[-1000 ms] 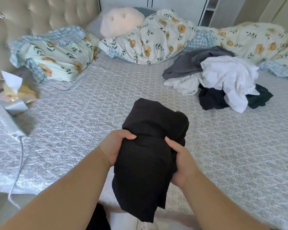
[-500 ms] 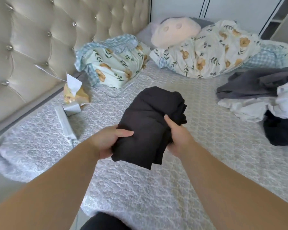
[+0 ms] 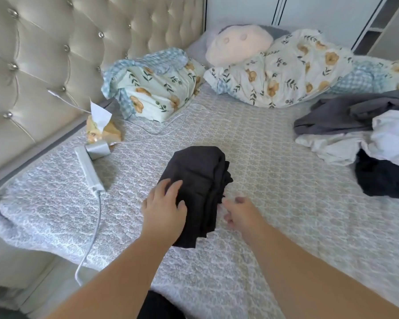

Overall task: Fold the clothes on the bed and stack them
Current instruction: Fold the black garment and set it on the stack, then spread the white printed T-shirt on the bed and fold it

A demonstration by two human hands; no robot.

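While my left hand [image 3: 162,209] rests with straight fingers on the folded black garment [image 3: 199,187] lying on the bed [image 3: 274,171], my blurred right hand [image 3: 241,212] sits just beside its right edge, fingers loosely curled and holding nothing, the unfolded clothes pile [image 3: 366,139] well beyond it.

Grey quilted bed [image 3: 274,203], folded black garment [image 3: 198,180], clothes pile [image 3: 366,139], floral pillow [image 3: 157,88], power strip [image 3: 88,168]

Folded garment [image 3: 198,180]: matt black cloth. Bedspread [image 3: 274,180]: quilted, textured cloth. Headboard [image 3: 55,54]: glossy tufted upholstery, shiny studs. Power strip [image 3: 88,169]: smooth plastic.
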